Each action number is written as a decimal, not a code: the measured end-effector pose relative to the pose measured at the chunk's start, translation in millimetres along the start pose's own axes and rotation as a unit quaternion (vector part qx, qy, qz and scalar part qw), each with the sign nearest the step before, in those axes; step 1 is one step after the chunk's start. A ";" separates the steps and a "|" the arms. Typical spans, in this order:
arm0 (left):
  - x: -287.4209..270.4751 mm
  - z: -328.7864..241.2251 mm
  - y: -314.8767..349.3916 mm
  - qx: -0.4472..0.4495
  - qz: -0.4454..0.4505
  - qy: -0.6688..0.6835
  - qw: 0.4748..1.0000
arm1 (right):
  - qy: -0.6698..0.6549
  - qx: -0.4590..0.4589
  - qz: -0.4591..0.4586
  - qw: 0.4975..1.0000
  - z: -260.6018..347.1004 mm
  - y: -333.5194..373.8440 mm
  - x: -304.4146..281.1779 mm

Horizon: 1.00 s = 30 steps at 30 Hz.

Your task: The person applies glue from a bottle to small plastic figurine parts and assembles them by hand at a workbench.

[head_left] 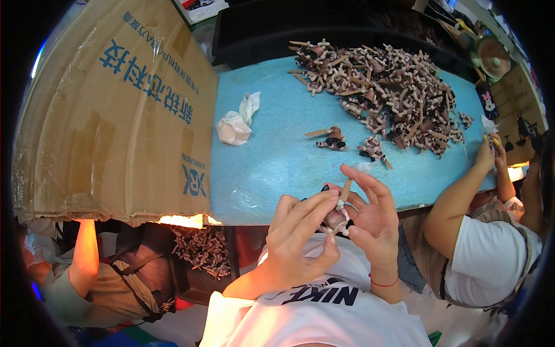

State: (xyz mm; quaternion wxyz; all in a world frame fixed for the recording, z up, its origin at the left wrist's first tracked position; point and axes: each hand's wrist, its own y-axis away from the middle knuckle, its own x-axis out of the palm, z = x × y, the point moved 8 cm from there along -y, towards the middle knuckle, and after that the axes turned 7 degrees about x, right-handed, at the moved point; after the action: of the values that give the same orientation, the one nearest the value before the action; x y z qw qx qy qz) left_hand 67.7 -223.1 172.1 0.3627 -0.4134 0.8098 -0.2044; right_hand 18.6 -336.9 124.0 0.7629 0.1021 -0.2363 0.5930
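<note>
A small toy figure (335, 219), with pale limbs, dark ends and a flat tan blade-like piece sticking up, is held close in front of my chest. My left hand (302, 224) closes on its left side with the fingers bent over it. From the other side my right hand (373, 217) grips it between thumb and fingers, its index finger raised. Just beyond my hands, two similar figures, one with a tan blade (332, 139) and one paler (373, 149), lie on the blue tabletop (266, 168). My fingers partly hide the held figure.
A big heap of such figures (399, 92) covers the table's far right. Crumpled white tissue (234, 128) lies left, beside a tall cardboard box (115, 115). Below the table edge a dark bin (191, 280) holds more figures. Co-workers sit at right (491, 254) and left (110, 283).
</note>
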 end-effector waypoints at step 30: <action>1.6 -10.8 -4.6 0.040 0.044 -0.091 0.994 | -0.044 0.058 0.001 0.997 -29.1 1.0 -9.8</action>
State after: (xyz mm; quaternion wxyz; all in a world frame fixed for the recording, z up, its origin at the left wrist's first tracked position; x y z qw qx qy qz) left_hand 61.2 -226.7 181.4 0.4599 -0.3791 0.7820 -0.1822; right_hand 22.7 -332.4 93.9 0.7442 0.1723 -0.2346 0.6012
